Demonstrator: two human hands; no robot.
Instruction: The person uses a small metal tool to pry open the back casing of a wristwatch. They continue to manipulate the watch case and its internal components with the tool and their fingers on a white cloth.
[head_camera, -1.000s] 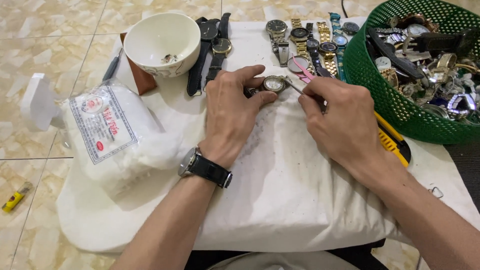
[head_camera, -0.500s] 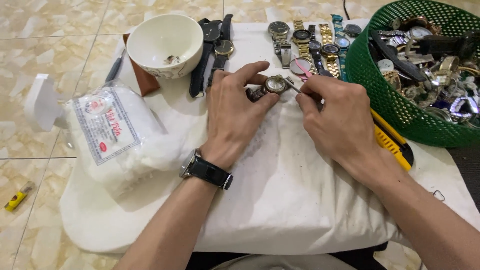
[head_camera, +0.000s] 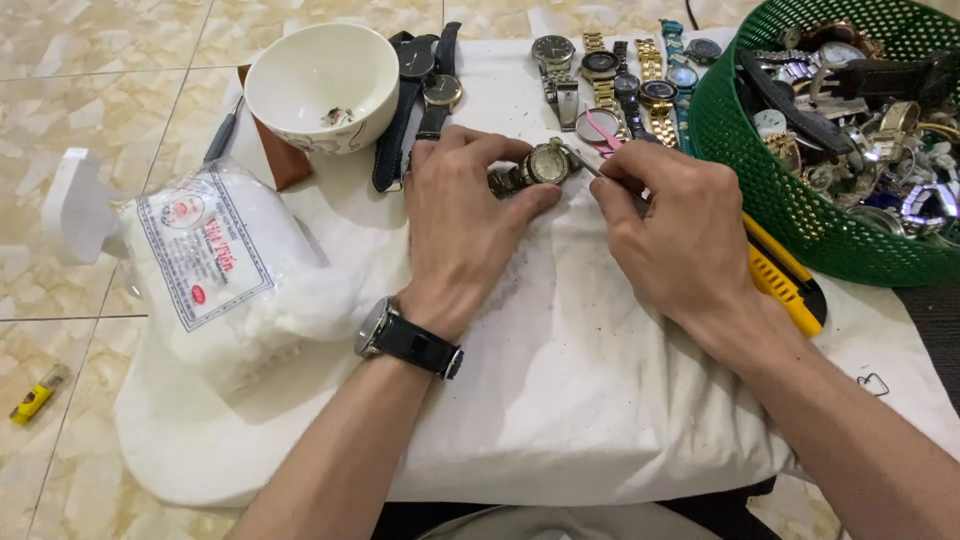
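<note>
Barely moved since prev: left hand (head_camera: 465, 215) still pinches watch (head_camera: 545, 163); right hand (head_camera: 680, 225) grips thin tool (head_camera: 585, 165) w/ closed fingers.

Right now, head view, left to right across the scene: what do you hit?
Yellow lighter → cotton wool bag → white bowl → left hand → watch it holds → right hand with thin tool → yellow cutter → green basket of watches.

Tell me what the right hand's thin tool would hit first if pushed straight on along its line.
Likely the watch that the left hand holds: the right hand points its tool at the case, tip about touching it.
</note>
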